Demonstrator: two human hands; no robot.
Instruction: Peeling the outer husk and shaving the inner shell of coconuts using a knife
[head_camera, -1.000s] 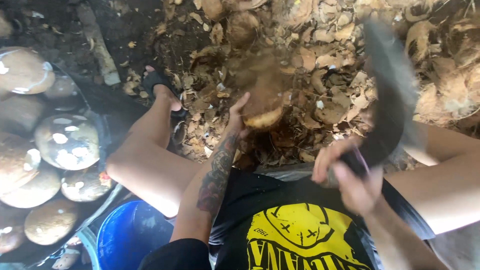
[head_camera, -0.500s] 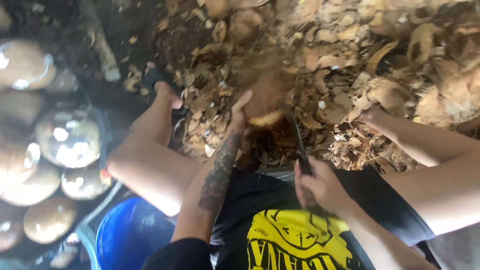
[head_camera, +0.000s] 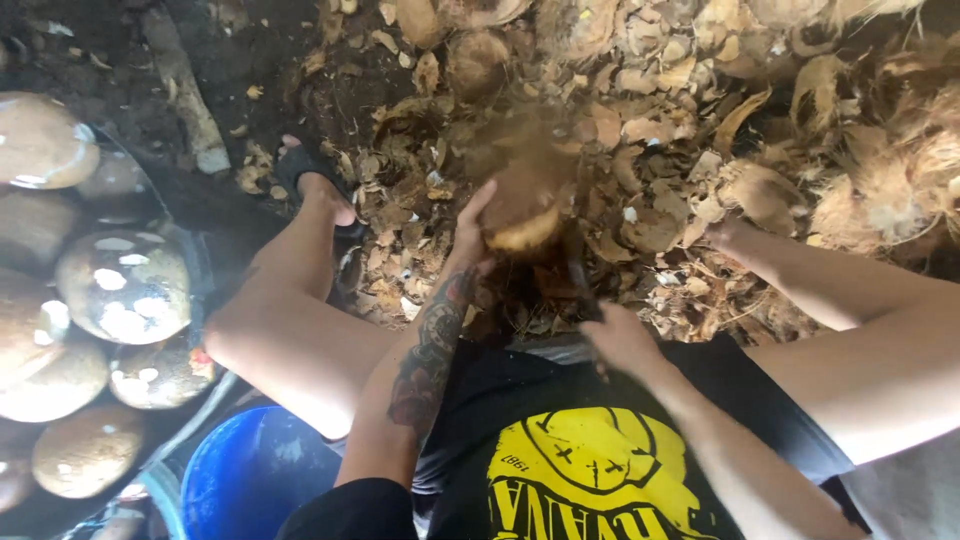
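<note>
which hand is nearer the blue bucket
Left. The left hand holds the coconut above the blue bucket; the right hand grips a blade farther right.

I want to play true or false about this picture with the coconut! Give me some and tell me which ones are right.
1. The left hand holds a coconut. True.
2. The right hand is empty. False: it grips a dark blade.
3. A blue bucket sits by the left leg. True.
4. The ground ahead is bare sand. False: coconut husk pieces cover it.
5. Peeled coconuts lie at the left. True.
</note>
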